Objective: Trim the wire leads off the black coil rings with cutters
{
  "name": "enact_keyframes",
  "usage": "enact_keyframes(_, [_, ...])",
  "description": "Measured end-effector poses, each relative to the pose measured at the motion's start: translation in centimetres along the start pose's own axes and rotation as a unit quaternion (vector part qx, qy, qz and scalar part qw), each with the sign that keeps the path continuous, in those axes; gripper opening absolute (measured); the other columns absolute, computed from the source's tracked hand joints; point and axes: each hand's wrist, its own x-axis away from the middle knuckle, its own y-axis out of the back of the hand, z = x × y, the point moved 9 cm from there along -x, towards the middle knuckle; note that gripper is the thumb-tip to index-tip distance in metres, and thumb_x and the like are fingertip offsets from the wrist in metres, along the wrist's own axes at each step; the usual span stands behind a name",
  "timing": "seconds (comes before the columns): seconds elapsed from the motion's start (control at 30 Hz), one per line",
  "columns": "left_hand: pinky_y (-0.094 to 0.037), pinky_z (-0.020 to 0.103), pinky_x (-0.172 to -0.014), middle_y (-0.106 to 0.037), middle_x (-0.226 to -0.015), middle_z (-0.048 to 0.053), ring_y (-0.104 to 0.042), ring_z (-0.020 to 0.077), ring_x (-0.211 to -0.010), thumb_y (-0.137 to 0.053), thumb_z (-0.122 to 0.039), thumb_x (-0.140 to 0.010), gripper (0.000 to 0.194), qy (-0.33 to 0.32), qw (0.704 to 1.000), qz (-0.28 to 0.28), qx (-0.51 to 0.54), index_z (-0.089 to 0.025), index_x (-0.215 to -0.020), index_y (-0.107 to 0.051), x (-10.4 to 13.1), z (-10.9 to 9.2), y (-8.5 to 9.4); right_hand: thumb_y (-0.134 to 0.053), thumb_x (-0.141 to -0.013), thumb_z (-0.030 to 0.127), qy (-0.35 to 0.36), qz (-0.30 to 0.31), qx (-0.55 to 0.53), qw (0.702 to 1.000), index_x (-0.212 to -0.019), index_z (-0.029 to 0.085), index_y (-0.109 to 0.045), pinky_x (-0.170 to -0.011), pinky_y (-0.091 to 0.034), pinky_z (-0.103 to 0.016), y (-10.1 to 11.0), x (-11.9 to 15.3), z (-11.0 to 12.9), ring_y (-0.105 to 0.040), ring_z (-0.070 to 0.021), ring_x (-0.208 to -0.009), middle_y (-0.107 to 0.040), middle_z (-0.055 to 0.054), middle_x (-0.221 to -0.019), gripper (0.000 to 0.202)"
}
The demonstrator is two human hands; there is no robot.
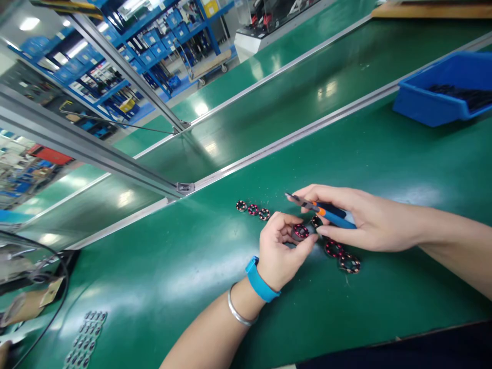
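Observation:
Between the thumb and fingers of my left hand (282,248) is a round part (300,231) with a ring of pink-red segments. My right hand (357,218) is wrapped round cutting pliers (332,214) with blue and orange handles; their dark jaws point left, above the held part. Beyond my left hand, three small round parts (252,209) lie in a row on the green table. More round parts, one pink-red (334,248) and one with copper-coloured segments (349,263), lie below my right hand. Another one (316,221) shows partly between my hands.
A blue bin (430,110) of dark pieces stands at the right on the green table (172,266). A metal rail (269,146) runs behind my hands to an upright post (115,159). Several small parts (86,338) lie in rows at the lower left, near a black cable (63,297).

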Motion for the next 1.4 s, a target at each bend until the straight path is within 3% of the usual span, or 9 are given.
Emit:
enact_keyframes(0.17, [-0.053,0.020,-0.059,-0.060,-0.090,0.003,-0.059,0.0092,-0.066,-0.076,-0.020,-0.073,0.025,-0.068,0.996,0.006,-0.050,-0.018,-0.090,-0.058,0.5,-1.0,0.1,-0.058,-0.083,0.024,0.006,0.026,0.044,0.999,-0.098,0.022,-0.058,-0.057,-0.046,-0.026,-0.8,-0.2,0.3,-0.059,-0.0154,-0.063,-0.067,0.000,-0.078,0.014])
enact_keyframes(0.4, [-0.050,0.017,-0.060,-0.057,-0.079,-0.003,-0.055,0.0070,-0.063,-0.073,-0.014,-0.074,0.031,-0.162,0.981,-0.017,-0.109,-0.019,-0.099,-0.054,0.9,-2.6,0.4,-0.067,-0.077,0.027,-0.042,0.025,0.010,0.999,-0.094,0.021,-0.057,-0.061,-0.047,-0.027,-0.8,-0.4,-0.5,-0.061,-0.0162,-0.068,-0.068,-0.001,-0.083,0.020])
enact_keyframes(0.6, [-0.050,0.018,-0.058,-0.056,-0.078,-0.002,-0.054,0.0080,-0.063,-0.078,-0.018,-0.076,0.029,-0.209,0.962,-0.023,-0.175,-0.018,-0.098,-0.059,1.0,-3.3,0.4,-0.056,-0.087,0.028,-0.025,-0.033,0.026,0.999,-0.089,0.022,-0.052,-0.059,-0.044,-0.027,-0.4,-0.4,-0.3,-0.054,-0.0142,-0.063,-0.059,0.001,-0.074,0.008])
enact_keyframes(0.77, [-0.052,0.021,-0.058,-0.057,-0.081,0.000,-0.057,0.0098,-0.064,-0.081,-0.020,-0.072,0.027,-0.175,0.969,-0.025,-0.172,-0.016,-0.092,-0.063,0.7,-2.7,0.8,-0.064,-0.083,0.037,-0.079,-0.080,-0.033,0.993,-0.090,0.022,-0.054,-0.063,-0.049,-0.031,1.2,0.1,-2.2,-0.057,-0.0169,-0.067,-0.062,-0.002,-0.080,0.019])
enact_keyframes(0.93, [-0.048,0.019,-0.055,-0.053,-0.077,-0.003,-0.053,0.0079,-0.061,-0.077,-0.019,-0.073,0.031,-0.142,0.978,-0.034,-0.146,-0.017,-0.097,-0.058,0.4,-2.3,0.7,-0.072,-0.075,0.045,-0.152,-0.031,-0.057,0.986,-0.093,0.021,-0.056,-0.060,-0.050,-0.033,-0.7,0.2,-3.2,-0.060,-0.0177,-0.065,-0.063,-0.002,-0.077,0.034])
enact_keyframes(1.07, [-0.045,0.016,-0.055,-0.051,-0.074,-0.007,-0.050,0.0056,-0.058,-0.073,-0.018,-0.075,0.040,-0.146,0.983,-0.023,-0.113,-0.020,-0.105,-0.046,0.7,-2.7,0.2,-0.065,-0.078,0.033,-0.120,-0.058,-0.049,0.990,-0.086,0.022,-0.052,-0.061,-0.049,-0.032,-1.7,-0.1,-1.9,-0.059,-0.0167,-0.066,-0.062,0.000,-0.076,0.019])
enact_keyframes(1.2, [-0.047,0.016,-0.055,-0.052,-0.074,-0.006,-0.052,0.0060,-0.059,-0.078,-0.018,-0.071,0.049,-0.120,0.988,-0.018,-0.101,-0.019,-0.110,-0.048,0.6,-2.3,0.2,-0.059,-0.082,0.027,-0.085,-0.096,-0.031,0.991,-0.081,0.022,-0.050,-0.058,-0.047,-0.030,-0.8,-0.2,-1.1,-0.056,-0.0155,-0.064,-0.059,0.000,-0.074,0.010])
enact_keyframes(1.3, [-0.048,0.017,-0.054,-0.054,-0.075,-0.004,-0.054,0.0067,-0.058,-0.082,-0.021,-0.066,0.039,-0.081,0.992,-0.028,-0.096,-0.017,-0.096,-0.057,0.3,-1.6,0.7,-0.063,-0.082,0.027,-0.069,-0.129,-0.084,0.986,-0.084,0.022,-0.052,-0.061,-0.050,-0.030,0.7,0.0,-1.0,-0.059,-0.0151,-0.065,-0.060,0.000,-0.075,0.013])
enact_keyframes(1.4, [-0.047,0.018,-0.050,-0.054,-0.072,-0.003,-0.054,0.0064,-0.055,-0.084,-0.024,-0.063,0.032,-0.033,0.997,-0.037,-0.059,-0.016,-0.078,-0.057,-0.1,-0.7,1.1,-0.069,-0.080,0.032,-0.085,-0.133,-0.115,0.981,-0.088,0.022,-0.053,-0.061,-0.052,-0.030,1.1,0.1,-1.6,-0.060,-0.0150,-0.065,-0.063,0.000,-0.077,0.021])
